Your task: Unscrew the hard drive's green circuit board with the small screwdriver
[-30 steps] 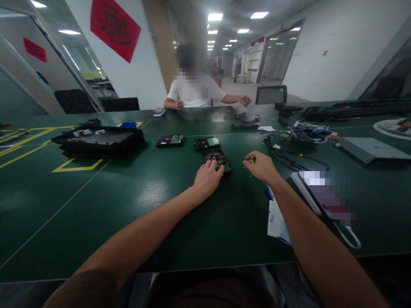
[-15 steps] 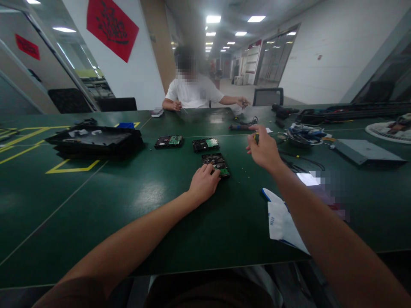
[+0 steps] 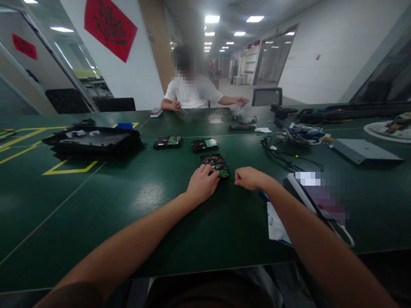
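A hard drive [image 3: 215, 161] with its green circuit board facing up lies on the green table in front of me. My left hand [image 3: 203, 183] grips its near left edge, fingers curled over the board. Just to the drive's right, apart from it, my right hand [image 3: 246, 177] is closed low over the tabletop; whatever its curled fingers hold is hidden. Two more hard drives rest beyond, one directly behind [image 3: 204, 144] and another farther left [image 3: 167, 141].
Black trays [image 3: 93, 143] are stacked at left. On the right are cables [image 3: 285, 156], a heaped bowl [image 3: 303, 133], a grey metal box [image 3: 367, 150], a phone-like device [image 3: 302, 192] and a white packet [image 3: 274, 222]. A person in white [image 3: 192, 92] sits opposite.
My right hand has come down and toward me, from above the cables to beside the hard drive, and its fingers are now curled in. My left hand stays on the drive.
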`<state>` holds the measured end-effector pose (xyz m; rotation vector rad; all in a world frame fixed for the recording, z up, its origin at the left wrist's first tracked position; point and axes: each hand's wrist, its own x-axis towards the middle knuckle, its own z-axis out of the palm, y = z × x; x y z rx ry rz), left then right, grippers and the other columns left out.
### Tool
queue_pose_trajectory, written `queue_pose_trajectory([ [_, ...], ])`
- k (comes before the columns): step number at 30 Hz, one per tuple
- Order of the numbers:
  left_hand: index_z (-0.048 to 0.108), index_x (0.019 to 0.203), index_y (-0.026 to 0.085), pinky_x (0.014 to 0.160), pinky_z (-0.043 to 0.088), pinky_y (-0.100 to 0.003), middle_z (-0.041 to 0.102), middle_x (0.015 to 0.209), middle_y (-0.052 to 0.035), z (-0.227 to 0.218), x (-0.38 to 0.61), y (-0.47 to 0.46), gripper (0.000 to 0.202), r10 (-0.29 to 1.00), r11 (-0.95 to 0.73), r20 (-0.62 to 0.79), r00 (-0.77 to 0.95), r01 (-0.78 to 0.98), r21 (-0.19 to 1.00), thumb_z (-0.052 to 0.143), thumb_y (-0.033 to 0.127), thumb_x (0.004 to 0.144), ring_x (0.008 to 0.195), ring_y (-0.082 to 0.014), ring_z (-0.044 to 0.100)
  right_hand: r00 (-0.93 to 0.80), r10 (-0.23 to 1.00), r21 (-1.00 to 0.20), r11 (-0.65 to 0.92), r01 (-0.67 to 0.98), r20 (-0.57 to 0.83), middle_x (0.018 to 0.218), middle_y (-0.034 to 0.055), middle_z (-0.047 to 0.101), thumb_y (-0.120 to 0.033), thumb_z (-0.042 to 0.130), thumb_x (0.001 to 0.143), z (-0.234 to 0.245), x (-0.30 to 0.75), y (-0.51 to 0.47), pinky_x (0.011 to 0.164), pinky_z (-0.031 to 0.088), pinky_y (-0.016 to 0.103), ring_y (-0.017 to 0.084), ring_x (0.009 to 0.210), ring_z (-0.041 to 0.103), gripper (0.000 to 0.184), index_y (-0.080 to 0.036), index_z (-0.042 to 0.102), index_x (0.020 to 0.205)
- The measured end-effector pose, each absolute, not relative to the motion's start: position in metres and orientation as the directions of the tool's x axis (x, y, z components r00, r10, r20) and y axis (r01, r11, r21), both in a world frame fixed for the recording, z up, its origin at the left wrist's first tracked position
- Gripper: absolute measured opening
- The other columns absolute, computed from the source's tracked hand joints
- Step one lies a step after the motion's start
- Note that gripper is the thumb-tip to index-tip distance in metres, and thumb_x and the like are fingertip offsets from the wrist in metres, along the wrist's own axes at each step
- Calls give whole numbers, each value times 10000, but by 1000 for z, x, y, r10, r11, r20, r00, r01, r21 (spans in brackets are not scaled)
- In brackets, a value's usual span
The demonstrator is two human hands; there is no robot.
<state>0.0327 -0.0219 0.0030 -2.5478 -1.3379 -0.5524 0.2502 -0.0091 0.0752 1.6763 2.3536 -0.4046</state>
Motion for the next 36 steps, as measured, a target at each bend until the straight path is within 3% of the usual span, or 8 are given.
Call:
queue_pose_trajectory([
  [11, 693, 1199, 213, 879, 498, -438, 585, 1106, -135, 5, 34, -24, 289, 744, -567, 429, 512, 824, 0, 506, 331, 1012, 1044, -293, 516, -232, 942, -90, 216, 972, -242, 1049, 157, 784, -212, 644, 952, 78, 255, 3, 801, 542, 295, 262, 1006, 744, 158, -134, 778, 981],
  [14, 696, 1190, 214, 882, 497, -441, 584, 1109, -136, 4, 35, -23, 287, 749, -558, 430, 504, 830, -2, 502, 333, 1014, 1045, -294, 514, -144, 981, -84, 133, 988, -129, 1068, 202, 769, -177, 654, 918, 82, 250, 27, 876, 541, 327, 298, 1059, 732, 192, -113, 766, 1060],
  [17, 697, 1183, 221, 888, 497, -443, 585, 1106, -135, 3, 35, -23, 282, 753, -553, 432, 497, 833, 5, 505, 338, 1013, 1053, -294, 513, -18, 1000, -86, 17, 996, -4, 1135, 258, 728, -159, 558, 952, 76, 247, 47, 857, 550, 390, 351, 1094, 712, 313, -84, 687, 1226],
  [19, 697, 1184, 230, 890, 497, -441, 586, 1108, -132, 4, 35, -22, 280, 754, -554, 431, 496, 833, 11, 506, 342, 1013, 1057, -292, 514, 82, 968, -110, -57, 992, 237, 1176, 230, 706, -163, 517, 970, 65, 246, 51, 851, 548, 376, 330, 1091, 703, 324, -112, 642, 1264],
  [20, 697, 1185, 232, 891, 498, -439, 587, 1109, -131, 4, 36, -23, 280, 754, -554, 431, 496, 833, 12, 504, 343, 1014, 1057, -290, 515, 74, 946, -98, -45, 994, 315, 1203, 224, 687, -144, 491, 974, 58, 246, 51, 847, 544, 364, 315, 1086, 698, 319, -116, 626, 1262],
  [26, 709, 1162, 224, 887, 499, -429, 596, 1091, -131, 9, 36, -24, 278, 754, -549, 437, 491, 836, 6, 512, 348, 1010, 1035, -283, 524, -94, 918, -64, 128, 990, 386, 1213, 165, 663, -131, 474, 982, 39, 257, 44, 832, 518, 349, 283, 1060, 675, 269, -181, 638, 1188],
  [30, 719, 1131, 232, 850, 500, -415, 603, 1081, -126, 12, 39, -24, 298, 756, -549, 426, 497, 836, 1, 498, 395, 1017, 1036, -283, 536, -12, 881, -127, 82, 988, 473, 1167, 128, 687, -168, 482, 988, 48, 275, 49, 823, 499, 347, 266, 1003, 684, 251, -198, 666, 1156],
  [36, 714, 1101, 199, 883, 494, -426, 604, 1084, -130, 13, 58, -22, 312, 761, -547, 406, 506, 837, -19, 503, 413, 1016, 1054, -291, 540, -243, 923, -100, 283, 954, 300, 1100, 88, 727, -278, 585, 984, 42, 287, 48, 845, 483, 320, 233, 1004, 677, 162, -223, 720, 1055],
])
